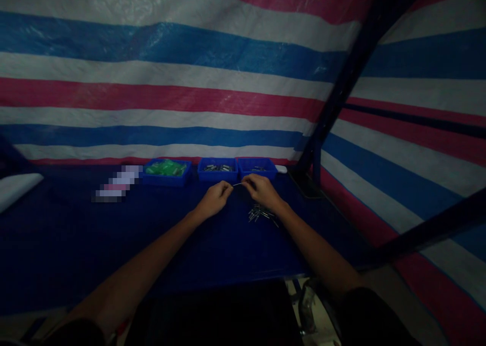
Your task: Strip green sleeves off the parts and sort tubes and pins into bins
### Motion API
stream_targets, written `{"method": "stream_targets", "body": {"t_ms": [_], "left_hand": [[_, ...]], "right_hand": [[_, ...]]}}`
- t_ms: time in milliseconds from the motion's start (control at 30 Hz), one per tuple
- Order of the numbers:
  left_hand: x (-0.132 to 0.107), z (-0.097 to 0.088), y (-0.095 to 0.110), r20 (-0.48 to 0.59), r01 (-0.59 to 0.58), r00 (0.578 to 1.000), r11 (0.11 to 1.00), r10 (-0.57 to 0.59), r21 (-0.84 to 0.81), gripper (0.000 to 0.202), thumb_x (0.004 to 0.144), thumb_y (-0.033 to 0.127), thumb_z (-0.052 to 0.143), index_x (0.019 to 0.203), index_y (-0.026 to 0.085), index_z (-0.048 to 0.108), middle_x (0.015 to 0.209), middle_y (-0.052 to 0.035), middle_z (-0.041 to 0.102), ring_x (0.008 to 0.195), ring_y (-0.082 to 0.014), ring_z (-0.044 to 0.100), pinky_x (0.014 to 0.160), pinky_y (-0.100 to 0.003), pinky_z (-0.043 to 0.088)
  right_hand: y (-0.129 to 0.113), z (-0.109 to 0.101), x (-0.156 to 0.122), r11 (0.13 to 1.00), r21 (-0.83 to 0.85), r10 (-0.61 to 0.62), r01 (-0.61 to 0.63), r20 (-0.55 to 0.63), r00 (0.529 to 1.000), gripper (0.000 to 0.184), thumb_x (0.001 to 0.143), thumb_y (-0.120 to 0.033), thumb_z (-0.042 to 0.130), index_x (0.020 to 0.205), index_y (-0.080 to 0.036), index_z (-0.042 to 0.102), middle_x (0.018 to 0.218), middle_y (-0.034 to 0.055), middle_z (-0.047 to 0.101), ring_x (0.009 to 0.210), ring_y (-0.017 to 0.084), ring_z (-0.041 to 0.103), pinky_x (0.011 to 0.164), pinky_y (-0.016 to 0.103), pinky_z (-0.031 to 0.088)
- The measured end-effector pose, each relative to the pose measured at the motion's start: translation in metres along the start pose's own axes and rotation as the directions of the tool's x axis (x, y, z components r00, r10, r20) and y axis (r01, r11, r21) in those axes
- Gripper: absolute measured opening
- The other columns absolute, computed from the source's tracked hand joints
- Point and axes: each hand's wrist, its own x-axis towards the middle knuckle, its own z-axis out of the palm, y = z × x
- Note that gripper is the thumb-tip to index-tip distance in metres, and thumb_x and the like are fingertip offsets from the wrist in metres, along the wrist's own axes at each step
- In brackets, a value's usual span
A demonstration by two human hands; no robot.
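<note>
Both of my hands meet over the dark blue table (76,234), just in front of the trays. My left hand (215,199) is curled, its fingertips pinching one end of a thin metal pin (238,184). My right hand (261,190) is curled too and pinches the other end of that pin. A loose heap of small metal pins (261,214) lies on the table just under my right wrist. The light is dim and finer detail of the pin is hard to make out.
Three blue trays stand along the back edge: one with green parts (166,170), one with grey metal parts (217,169), one with few parts (258,168). A striped tarp wall (170,83) rises behind. A dark metal frame post (341,88) slants at the right. A white object (17,188) lies far left.
</note>
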Motion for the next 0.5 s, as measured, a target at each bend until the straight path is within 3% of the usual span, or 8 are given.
{"method": "stream_targets", "body": {"t_ms": [100, 233, 367, 500], "left_hand": [[-0.006, 0.003, 0.012, 0.020, -0.034, 0.999, 0.999, 0.034, 0.015, 0.024, 0.089, 0.027, 0.036, 0.095, 0.014, 0.056, 0.087, -0.0050, 0.063, 0.079, -0.0149, 0.059, 0.072, -0.026, 0.046], [-0.004, 0.010, 0.036, 0.110, -0.114, 0.988, 0.990, 0.105, 0.080, 0.020, 0.086, 0.026, 0.043, 0.090, 0.018, 0.061, 0.089, -0.0038, 0.063, 0.087, -0.0163, 0.057, 0.079, -0.028, 0.043], [0.005, 0.018, 0.054, 0.160, -0.109, 0.984, 0.978, 0.080, 0.180, 0.032, 0.089, 0.040, 0.038, 0.095, 0.018, 0.060, 0.095, -0.0069, 0.062, 0.090, -0.0203, 0.057, 0.080, -0.034, 0.043], [0.005, 0.022, 0.059, 0.237, -0.140, 0.968, 0.961, 0.083, 0.237, 0.037, 0.079, 0.052, 0.051, 0.099, 0.022, 0.059, 0.101, -0.0058, 0.060, 0.097, -0.0241, 0.054, 0.083, -0.039, 0.041]], "right_hand": [[0.017, -0.016, 0.023, 0.993, -0.037, 0.107, -0.113, -0.137, 0.985, 0.020, 0.086, -0.028, 0.045, 0.088, -0.016, 0.060, 0.077, 0.0058, 0.064, 0.070, 0.016, 0.057, 0.068, 0.027, 0.040], [0.031, -0.025, 0.040, 0.960, -0.039, 0.255, -0.276, -0.275, 0.927, 0.031, 0.082, -0.039, 0.049, 0.099, -0.015, 0.059, 0.077, 0.0074, 0.064, 0.072, 0.020, 0.057, 0.069, 0.030, 0.038], [0.035, -0.016, 0.015, 0.923, 0.057, 0.380, -0.382, -0.304, 0.874, 0.035, 0.081, -0.048, 0.046, 0.082, -0.016, 0.062, 0.069, 0.0058, 0.062, 0.068, 0.019, 0.056, 0.066, 0.028, 0.037], [0.043, 0.000, -0.013, 0.873, 0.220, 0.478, -0.435, -0.217, 0.851, 0.043, 0.081, -0.053, 0.041, 0.067, -0.017, 0.059, 0.054, 0.0013, 0.056, 0.054, 0.015, 0.053, 0.055, 0.025, 0.038]]}}
